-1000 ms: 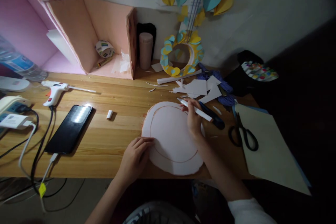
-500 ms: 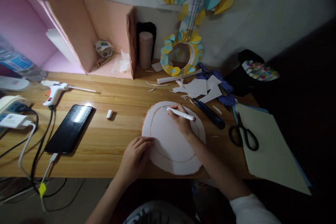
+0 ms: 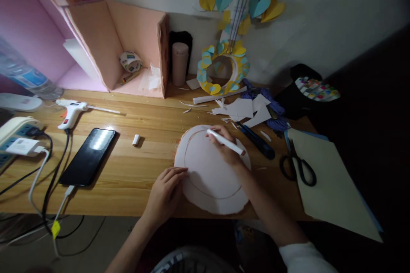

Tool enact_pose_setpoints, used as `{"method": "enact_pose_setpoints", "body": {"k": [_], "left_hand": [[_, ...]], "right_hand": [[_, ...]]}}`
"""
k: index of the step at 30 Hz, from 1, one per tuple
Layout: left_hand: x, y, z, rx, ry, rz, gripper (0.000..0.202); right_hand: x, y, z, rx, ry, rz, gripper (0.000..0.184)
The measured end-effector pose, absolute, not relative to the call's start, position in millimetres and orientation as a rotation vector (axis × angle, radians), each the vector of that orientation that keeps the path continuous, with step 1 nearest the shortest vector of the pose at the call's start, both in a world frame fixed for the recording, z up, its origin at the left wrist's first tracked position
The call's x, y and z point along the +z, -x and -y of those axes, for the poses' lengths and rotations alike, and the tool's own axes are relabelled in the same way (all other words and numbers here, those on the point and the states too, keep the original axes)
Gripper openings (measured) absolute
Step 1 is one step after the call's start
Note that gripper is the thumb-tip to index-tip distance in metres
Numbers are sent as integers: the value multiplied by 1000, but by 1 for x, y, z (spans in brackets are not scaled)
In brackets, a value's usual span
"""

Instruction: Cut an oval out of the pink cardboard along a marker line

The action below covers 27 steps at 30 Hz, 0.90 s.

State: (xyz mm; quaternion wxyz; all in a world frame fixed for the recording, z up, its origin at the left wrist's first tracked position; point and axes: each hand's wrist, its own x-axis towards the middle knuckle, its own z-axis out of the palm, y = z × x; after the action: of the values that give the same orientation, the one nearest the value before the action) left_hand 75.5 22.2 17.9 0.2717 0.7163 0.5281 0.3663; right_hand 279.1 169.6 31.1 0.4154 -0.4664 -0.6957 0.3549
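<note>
A round white board [image 3: 205, 179] with a rough edge lies at the front of the wooden desk, a brown ring drawn inside its rim. My right hand [image 3: 226, 147] grips a white marker [image 3: 226, 141] with a brown end, its tip at the upper part of the board near the ring. Resting at the board's left edge, my left hand [image 3: 166, 190] has its fingers stretched out, fingertips touching the white surface. The marker's white cap [image 3: 136, 140] lies apart on the desk to the left.
Left are a black phone [image 3: 88, 157], a glue gun [image 3: 73, 113] and a power strip with cables [image 3: 22, 132]. Behind lie paper scraps [image 3: 238, 108] and a blue-handled cutter [image 3: 256, 140]. Scissors [image 3: 297, 168] rest on pale sheets [image 3: 333, 187] at right. A peach cardboard box [image 3: 137, 30] stands behind.
My right hand has shifted slightly right with the marker, which now slants a bit more steeply. The left hand stays at the board's edge. The whole view has shifted a little.
</note>
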Motion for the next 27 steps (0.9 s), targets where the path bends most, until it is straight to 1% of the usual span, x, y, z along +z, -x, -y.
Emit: {"method": "enact_pose_setpoints", "body": {"k": [3,5,8,10,12,15,18,23,25,27], "left_hand": [[25,-76,2,1026,-1675,-1573,23],[30,-78,23,989,-1398,-1647,23],[36,-80,45,900,-1067,-1596,35],[37,-81,46,906,-939,-1529,43],[38,-80,35,961,-861,-1500,46],[41,-77,4,1033,-811,-1499,49],[48,-74,-28,1006,-844,-1487,48],[52,-63,-69,991,-1061,-1631,44],[49,-56,-86,1008,-1097,-1682,46],[47,-49,-105,1023,-1119,-1698,47]], "right_hand": [[43,-311,-177,856,1277,1780,27],[44,-335,-174,820,1440,1917,25],[34,-361,-152,769,1524,1924,28],[25,-371,-131,771,1540,1895,28],[17,-378,-112,810,1551,1859,26],[8,-391,-102,723,1562,1761,30],[4,-404,-106,609,1583,1761,31],[0,-398,-86,657,1654,1728,20],[-8,-384,-65,663,1667,1687,19],[-18,-369,-43,702,1684,1732,23]]}}
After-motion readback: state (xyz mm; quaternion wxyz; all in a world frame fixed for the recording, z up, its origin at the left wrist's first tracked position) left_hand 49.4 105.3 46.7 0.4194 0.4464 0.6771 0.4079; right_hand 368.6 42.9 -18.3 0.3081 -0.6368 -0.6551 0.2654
